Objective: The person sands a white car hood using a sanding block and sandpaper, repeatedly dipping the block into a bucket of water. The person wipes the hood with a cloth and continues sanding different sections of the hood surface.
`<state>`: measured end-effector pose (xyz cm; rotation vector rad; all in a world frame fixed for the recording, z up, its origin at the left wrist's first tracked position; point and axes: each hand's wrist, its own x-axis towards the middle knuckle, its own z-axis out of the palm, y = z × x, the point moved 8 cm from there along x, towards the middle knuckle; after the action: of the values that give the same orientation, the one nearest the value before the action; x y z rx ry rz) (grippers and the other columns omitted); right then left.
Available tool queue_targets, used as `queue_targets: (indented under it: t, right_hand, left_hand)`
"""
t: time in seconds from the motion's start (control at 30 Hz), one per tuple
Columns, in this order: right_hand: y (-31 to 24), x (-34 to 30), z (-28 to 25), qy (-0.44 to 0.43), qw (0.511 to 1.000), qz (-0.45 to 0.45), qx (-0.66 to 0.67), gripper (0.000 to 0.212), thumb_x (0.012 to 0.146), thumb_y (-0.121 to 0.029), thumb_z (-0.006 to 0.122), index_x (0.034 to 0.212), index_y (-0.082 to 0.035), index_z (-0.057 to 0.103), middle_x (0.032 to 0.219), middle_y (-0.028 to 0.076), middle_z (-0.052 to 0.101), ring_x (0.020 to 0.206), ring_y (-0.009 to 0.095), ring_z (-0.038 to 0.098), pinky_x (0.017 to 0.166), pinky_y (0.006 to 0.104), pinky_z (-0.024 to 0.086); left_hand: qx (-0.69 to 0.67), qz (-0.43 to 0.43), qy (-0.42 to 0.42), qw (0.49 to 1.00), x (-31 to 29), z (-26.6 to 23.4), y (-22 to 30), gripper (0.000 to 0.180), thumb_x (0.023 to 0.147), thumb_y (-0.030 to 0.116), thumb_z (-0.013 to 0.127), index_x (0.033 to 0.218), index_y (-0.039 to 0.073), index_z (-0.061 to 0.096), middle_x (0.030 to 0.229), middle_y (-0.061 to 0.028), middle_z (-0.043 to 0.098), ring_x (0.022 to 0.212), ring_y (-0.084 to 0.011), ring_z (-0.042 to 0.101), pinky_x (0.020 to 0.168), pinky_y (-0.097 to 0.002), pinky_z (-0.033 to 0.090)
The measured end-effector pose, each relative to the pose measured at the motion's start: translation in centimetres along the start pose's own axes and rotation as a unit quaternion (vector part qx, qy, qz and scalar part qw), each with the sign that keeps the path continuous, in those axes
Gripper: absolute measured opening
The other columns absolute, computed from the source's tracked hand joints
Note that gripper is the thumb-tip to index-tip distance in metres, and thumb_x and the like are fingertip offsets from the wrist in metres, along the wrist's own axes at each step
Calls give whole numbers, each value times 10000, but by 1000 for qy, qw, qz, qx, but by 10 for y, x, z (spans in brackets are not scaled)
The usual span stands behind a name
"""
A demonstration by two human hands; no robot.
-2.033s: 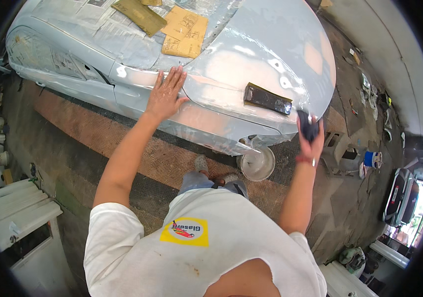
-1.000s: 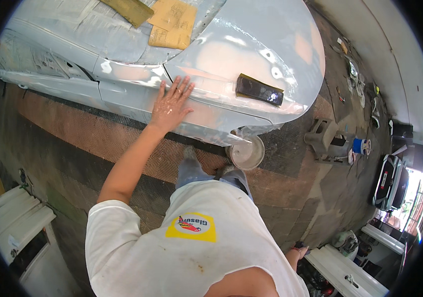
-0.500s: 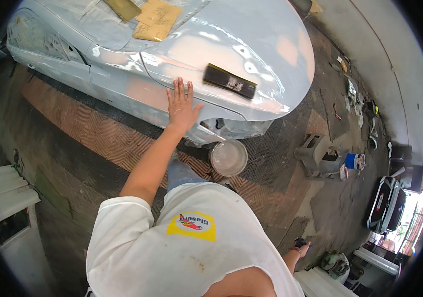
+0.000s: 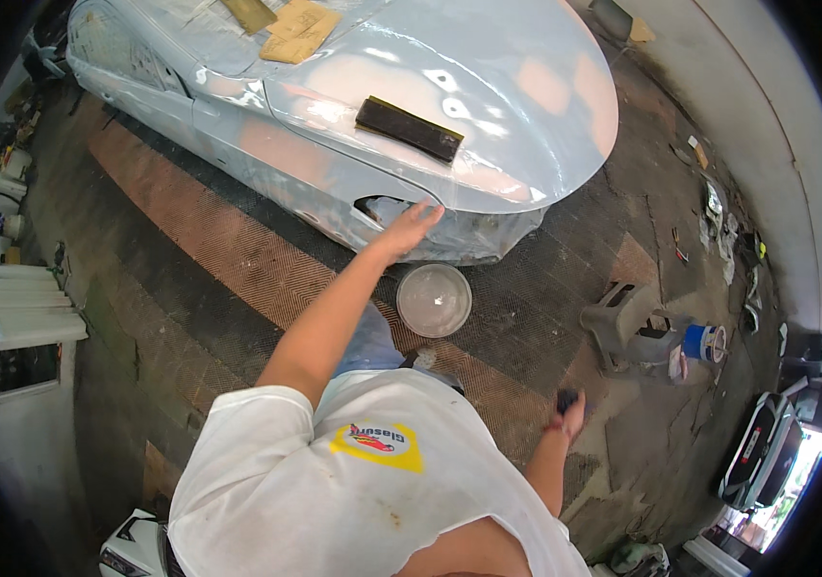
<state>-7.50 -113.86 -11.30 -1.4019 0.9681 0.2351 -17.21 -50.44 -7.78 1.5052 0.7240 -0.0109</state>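
My left hand (image 4: 409, 233) is at the front corner of a light grey primed car body (image 4: 238, 144), beside the headlight opening. Its fingers are stretched out, and I cannot tell whether they touch the panel. On the bonnet, near its edge, lies a long dark sanding block (image 4: 409, 131). Low to the right, away from the car, my right hand (image 4: 574, 417) is closed on a small dark block (image 4: 567, 399) whose kind is unclear. A round bucket (image 4: 434, 301) of greyish water stands on the floor below the car's front corner.
Folded tan sandpaper sheets (image 4: 300, 37) lie on the car's upper surface. A grey plastic stool (image 4: 613, 327) rests at the right with a blue and white can (image 4: 704, 342) by it. Scraps (image 4: 716, 207) litter the floor along the white wall (image 4: 767, 125).
My left hand has slid from the fender toward the front corner by the headlight opening. My right hand has come forward and up with the dark block. The view has shifted.
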Motion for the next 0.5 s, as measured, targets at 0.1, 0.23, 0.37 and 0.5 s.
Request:
queue_targets:
  t: [0.1, 0.23, 0.37, 0.5]
  right_hand:
    - [-28, -92, 206, -219, 962, -126, -102, 540, 1029, -254, 796, 1427, 69, 627, 1289, 133, 720, 1143, 260, 697, 990, 408, 567]
    - [-8, -272, 393, -533, 759, -243, -283, 684, 1029, -320, 803, 1569, -5, 526, 1456, 176, 656, 1308, 265, 641, 1130, 412, 505]
    - [-16, -368, 493, -568, 531, -487, -398, 842, 968, -345, 849, 1625, -21, 433, 1560, 281, 564, 1438, 387, 577, 1190, 467, 476]
    - [-10, -395, 586, -517, 442, -598, -423, 857, 896, -335, 896, 1568, -12, 472, 1584, 305, 506, 1472, 461, 519, 1206, 500, 467]
  left_hand:
    - [-208, -36, -72, 975, -26, 26, 4, 944, 1068, 734, 546, 1772, 176, 260, 1807, -127, 288, 1636, -347, 314, 1305, -568, 297]
    - [-380, -12, -52, 923, -49, -10, 32, 776, 1092, 678, 549, 1725, 256, 391, 1737, -91, 400, 1557, -317, 425, 1237, -595, 383]
    - [-616, 104, 70, 778, -41, -106, 20, 645, 1096, 511, 624, 1590, 108, 522, 1458, -167, 681, 1309, -386, 681, 1063, -616, 598]
    - [-633, 131, 221, 731, -74, -213, -14, 613, 1110, 484, 610, 1525, 40, 534, 1405, -182, 697, 1291, -412, 688, 1061, -545, 638]
